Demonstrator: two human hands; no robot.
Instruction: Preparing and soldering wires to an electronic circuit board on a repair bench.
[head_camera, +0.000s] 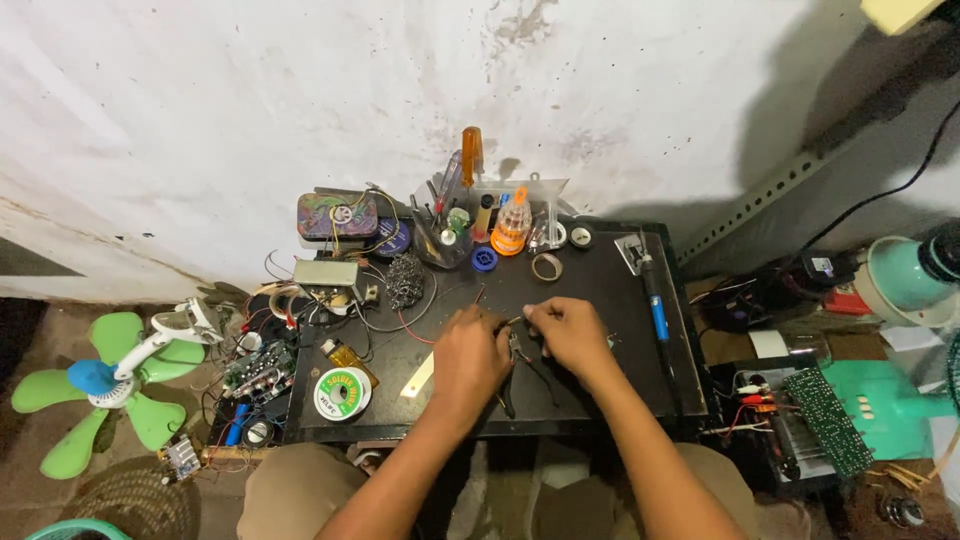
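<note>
- At frame centre the left hand is closed around the handles of small black pliers, whose handles trail down toward the lower edge of the black mat.
- The right hand sits just right of it, fingertips pinched together at the plier tip; whatever they hold there is too small to make out, possibly a thin wire.
- Judged from this, the work is in mid-step: the tool is taken up and applied at the pinch point, but nothing shows a finished join or cut.
- The soldering iron with a blue grip lies untouched on the right of the mat, apart from both hands.
- The solder spool lies flat at the mat's lower left, also untouched.
- A red wire curves across the mat just left of the left hand.
- Containers, upper centre against the wall: a clear tub holds upright tools, among them an orange-handled screwdriver standing tallest.
- Beside it stands an orange bit holder, cone-shaped.
- To the upper left, a flat patterned tin is closed; its contents are hidden.
- A green fan lies on the floor at far left.
- A green circuit board rests at lower right, off the mat.
</note>
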